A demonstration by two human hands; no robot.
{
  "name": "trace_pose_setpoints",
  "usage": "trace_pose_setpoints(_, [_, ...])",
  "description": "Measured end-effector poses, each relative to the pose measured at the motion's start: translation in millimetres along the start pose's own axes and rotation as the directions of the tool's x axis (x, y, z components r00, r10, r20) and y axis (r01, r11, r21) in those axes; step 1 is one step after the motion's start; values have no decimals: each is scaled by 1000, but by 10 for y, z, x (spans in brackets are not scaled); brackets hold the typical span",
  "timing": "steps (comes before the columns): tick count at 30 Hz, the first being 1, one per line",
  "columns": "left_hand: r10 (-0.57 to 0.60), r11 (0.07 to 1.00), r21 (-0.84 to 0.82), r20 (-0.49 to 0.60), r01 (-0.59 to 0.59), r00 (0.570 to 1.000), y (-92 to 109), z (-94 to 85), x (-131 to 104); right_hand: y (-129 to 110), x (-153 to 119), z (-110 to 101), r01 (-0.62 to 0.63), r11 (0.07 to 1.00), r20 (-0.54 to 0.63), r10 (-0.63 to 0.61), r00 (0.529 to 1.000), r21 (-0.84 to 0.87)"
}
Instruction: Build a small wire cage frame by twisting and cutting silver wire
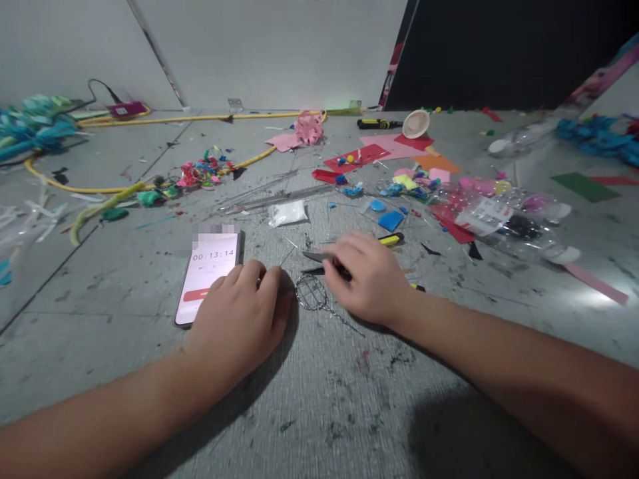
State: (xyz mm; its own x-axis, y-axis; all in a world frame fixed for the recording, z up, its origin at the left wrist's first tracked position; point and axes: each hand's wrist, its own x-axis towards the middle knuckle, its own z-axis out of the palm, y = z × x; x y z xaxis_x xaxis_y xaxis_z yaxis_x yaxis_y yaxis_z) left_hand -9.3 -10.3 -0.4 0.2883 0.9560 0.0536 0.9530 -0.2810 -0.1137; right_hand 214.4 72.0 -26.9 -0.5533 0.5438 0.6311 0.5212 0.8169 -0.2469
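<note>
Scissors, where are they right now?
Near the centre of the head view, the scissors are in the right hand, pictured just above the round wire frame.

Clear plastic bottles (485,216) lie at right near green paper (585,187), while a yellow cord (200,119) runs behind a white packet (289,213).

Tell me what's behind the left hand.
The phone runs behind the left hand; its timer, 00:13:14, shows. Its lower right part is covered, and anything else beneath the hand cannot be seen.
</note>
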Motion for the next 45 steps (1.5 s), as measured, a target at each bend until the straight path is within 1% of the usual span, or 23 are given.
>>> trace_pose_setpoints(2, [16,1000,24,18,-16,1000,-10,-19,-2,-92,-6,-40,53,998,136,-46,990,-45])
trace_pose_setpoints(4, [33,999,33,45,-35,998,-24,-38,-1,-191,-23,-78,88,990,258,-58,964,-106])
trace_pose_setpoints(6, [43,999,29,79,-45,996,-39,-52,3,-292,-54,-109,123,986,339,-78,938,-112])
trace_pose_setpoints(8, [46,998,28,98,-49,994,-46,-60,8,-386,-94,-131,155,985,377,-114,919,-80])
trace_pose_setpoints(11, [62,996,53,102,-68,993,-40,-63,15,-481,-154,-135,156,988,383,-143,912,-3])
trace_pose_setpoints(14, [70,993,89,93,-78,993,-30,-51,15,-479,-180,-101,193,979,355,-205,912,69])
trace_pose_setpoints(16, [81,990,116,48,-86,996,-35,-34,10,-422,-171,-65,207,973,329,-229,916,101])
trace_pose_setpoints(18, [95,989,116,-30,-91,995,-47,-9,1,-340,-146,-26,163,980,311,-191,931,113])
trace_pose_setpoints(20, [71,997,20,-131,-69,989,-55,16,-8,-252,-117,11,66,992,299,-95,949,105])
trace_pose_setpoints(22, [6,974,-222,-200,-51,980,-48,34,-12,-173,-91,43,-11,995,297,-18,955,96])
trace_pose_setpoints(23, [-38,921,-386,-207,-46,978,-37,40,-11,-137,-79,57,-26,995,295,-3,956,96])
trace_pose_setpoints(24, [-90,829,-558,-190,-33,978,-22,43,-7,-103,-67,67,-31,995,291,2,957,96])
trace_pose_setpoints(26, [-189,538,-842,-78,37,979,13,49,10,-40,-43,82,-35,995,273,7,962,97])
trace_pose_setpoints(28, [-254,224,-965,81,139,964,41,57,34,11,-20,87,-58,992,231,30,972,114])
trace_pose_setpoints(29, [-264,108,-978,145,178,954,48,62,46,27,-12,87,-80,987,198,51,979,141])
trace_pose_setpoints(30, [-258,36,-978,188,204,947,50,68,58,35,-9,86,-107,976,158,78,984,188])
trace_pose_setpoints(32, [-235,-1,-976,211,217,949,41,78,73,25,-15,83,-170,924,90,148,985,342])
trace_pose_setpoints(35, [-198,35,-981,181,191,963,14,91,82,-30,-42,77,-216,805,58,221,973,553])
trace_pose_setpoints(36, [-192,39,-983,172,182,966,6,95,84,-47,-48,75,-191,804,39,205,978,563])
trace_pose_setpoints(38, [-191,30,-984,168,177,967,-6,103,86,-66,-49,70,-111,847,-11,136,991,520])
trace_pose_setpoints(40, [-186,-9,-984,175,176,967,-14,108,87,-64,-36,63,-51,885,-52,85,995,464])
trace_pose_setpoints(43, [-141,-127,-979,179,162,974,-17,103,83,-50,-12,53,-43,864,-59,83,995,501])
trace_pose_setpoints(45, [-105,-159,-976,165,147,981,-15,97,80,-51,-9,47,-25,824,-47,62,997,566])
